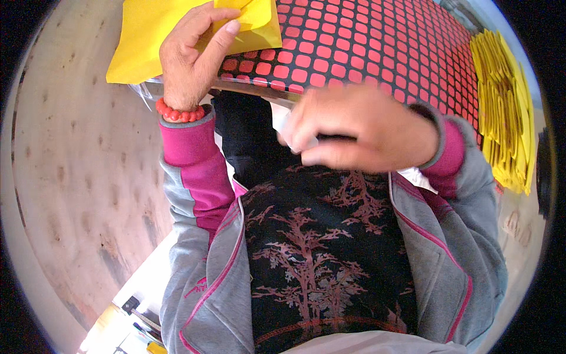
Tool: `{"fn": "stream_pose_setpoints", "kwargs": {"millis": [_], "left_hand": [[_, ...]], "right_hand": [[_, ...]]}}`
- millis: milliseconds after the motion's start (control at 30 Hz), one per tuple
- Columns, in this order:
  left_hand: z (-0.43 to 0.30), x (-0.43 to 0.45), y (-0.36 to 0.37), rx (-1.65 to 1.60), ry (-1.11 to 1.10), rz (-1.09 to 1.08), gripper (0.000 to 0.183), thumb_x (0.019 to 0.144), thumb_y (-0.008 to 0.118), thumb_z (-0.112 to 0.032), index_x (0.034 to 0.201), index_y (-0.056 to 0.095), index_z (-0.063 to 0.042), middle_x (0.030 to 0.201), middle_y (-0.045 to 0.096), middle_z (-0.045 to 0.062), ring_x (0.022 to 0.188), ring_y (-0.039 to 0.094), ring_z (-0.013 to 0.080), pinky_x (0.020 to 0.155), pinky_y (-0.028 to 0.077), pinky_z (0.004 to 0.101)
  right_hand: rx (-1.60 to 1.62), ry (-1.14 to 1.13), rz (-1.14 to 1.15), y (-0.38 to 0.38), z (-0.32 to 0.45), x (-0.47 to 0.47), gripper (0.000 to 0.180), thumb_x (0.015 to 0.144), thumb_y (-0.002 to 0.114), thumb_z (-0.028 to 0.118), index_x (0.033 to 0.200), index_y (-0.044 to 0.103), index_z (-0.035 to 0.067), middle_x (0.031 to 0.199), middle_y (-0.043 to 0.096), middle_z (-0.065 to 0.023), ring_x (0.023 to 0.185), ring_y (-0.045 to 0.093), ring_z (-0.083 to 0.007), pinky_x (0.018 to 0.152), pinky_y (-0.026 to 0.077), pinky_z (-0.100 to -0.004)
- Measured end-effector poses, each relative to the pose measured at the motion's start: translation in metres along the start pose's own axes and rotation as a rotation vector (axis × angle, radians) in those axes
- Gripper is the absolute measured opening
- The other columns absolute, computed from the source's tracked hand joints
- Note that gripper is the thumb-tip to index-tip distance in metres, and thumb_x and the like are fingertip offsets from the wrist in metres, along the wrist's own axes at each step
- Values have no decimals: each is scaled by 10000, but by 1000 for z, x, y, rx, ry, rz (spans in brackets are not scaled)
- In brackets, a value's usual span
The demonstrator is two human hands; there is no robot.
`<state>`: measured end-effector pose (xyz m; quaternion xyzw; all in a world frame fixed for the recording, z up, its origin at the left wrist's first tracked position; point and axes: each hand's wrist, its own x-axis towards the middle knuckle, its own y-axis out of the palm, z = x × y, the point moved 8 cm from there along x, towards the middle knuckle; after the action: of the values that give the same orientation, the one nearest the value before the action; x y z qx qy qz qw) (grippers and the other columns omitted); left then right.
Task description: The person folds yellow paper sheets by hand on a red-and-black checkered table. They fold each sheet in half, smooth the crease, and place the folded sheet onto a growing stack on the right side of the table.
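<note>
My left hand (190, 57), with a red bead bracelet at the wrist, rests on a yellow paper envelope or bag (141, 40) at the table's near left corner. Its thumb and forefinger hold the folded flap (258, 17). Part of the yellow piece is cut off by the top of the view. In front of my chest, my right hand (362, 128) is blurred by motion. A small whitish piece, perhaps paper or tape, shows at its fingertips; the blur hides its exact shape.
A red-and-black checked cloth (353, 44) covers the table, with clear plastic along its near edge. Several folded yellow pieces (504, 110) stand stacked at the far right. The bare, stained floor (88, 155) lies to the left.
</note>
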<state>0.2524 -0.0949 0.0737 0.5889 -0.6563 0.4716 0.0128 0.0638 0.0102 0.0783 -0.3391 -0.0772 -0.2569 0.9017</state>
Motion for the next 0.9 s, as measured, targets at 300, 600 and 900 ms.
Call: {"fn": "stream_pose_setpoints", "kwargs": {"millis": [300,600,900], "left_hand": [[-4,-1,1,-94,3,-49,197,990,628,-144,1088,728,-5,1087,701,94,1082,642,207,978,474,311],[-18,3,-1,54,76,-81,150,933,683,-133,1040,738,-45,1062,722,165,1139,674,344,968,521,388],[-18,4,-4,4,46,-62,175,921,684,-143,1043,732,-27,1054,715,177,1110,673,359,966,516,402]], "right_hand": [[-439,527,-229,89,-174,-61,193,925,641,160,1065,606,31,1045,628,-168,991,644,-350,830,509,-468],[-376,519,-822,64,-211,-90,364,997,617,235,1296,599,28,1309,630,-136,1221,601,-281,1000,490,-425],[-141,113,119,68,-64,-32,187,919,684,293,990,626,130,941,642,-93,885,673,-321,739,548,-440]]}}
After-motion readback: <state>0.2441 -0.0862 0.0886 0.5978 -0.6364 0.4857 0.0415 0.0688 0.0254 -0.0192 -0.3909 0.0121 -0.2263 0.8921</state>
